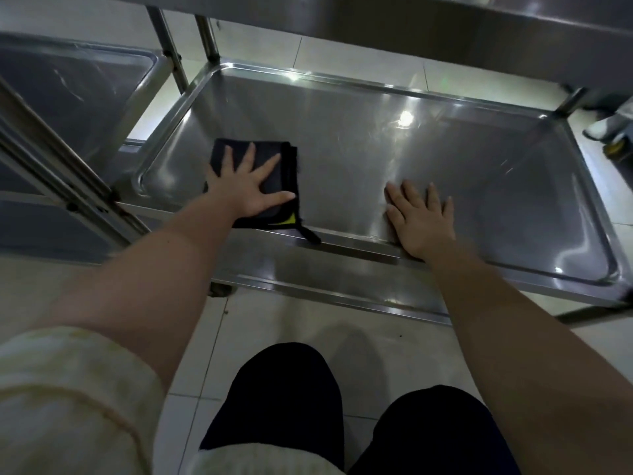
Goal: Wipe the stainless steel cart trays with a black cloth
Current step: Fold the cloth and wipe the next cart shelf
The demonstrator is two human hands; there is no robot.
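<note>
1. view: head camera, looking down at the lower tray (pixel 479 186) of a stainless steel cart; the upper tray (pixel 479 32) overhangs the top of the frame.
2. black cloth (pixel 279 180): folded roughly square, lying flat on the tray floor in the left-front part, near the front rim. yellow patch (pixel 291 219) shows at its near right corner; a short black loop (pixel 311 235) trails from that corner over the rim.
3. left hand (pixel 246 188): released, fingers straight and spread, palm pressing down on the cloth. not curled around it.
4. right hand (pixel 419 221): released, laid flat on bare steel, heel of palm at the front rim, fingers together pointing into the tray. apart from the cloth, holds nothing.
5. tray surface: reflective, bright light spots toward the back.
6. a second steel cart (pixel 68 94) stands just beside, to the left, its posts close to the first cart's posts.
7. cream sleeve (pixel 68 389) is pushed up on the left arm; the knees in dark trousers (pixel 284 406) sit over the white tiled floor (pixel 274 323).
</note>
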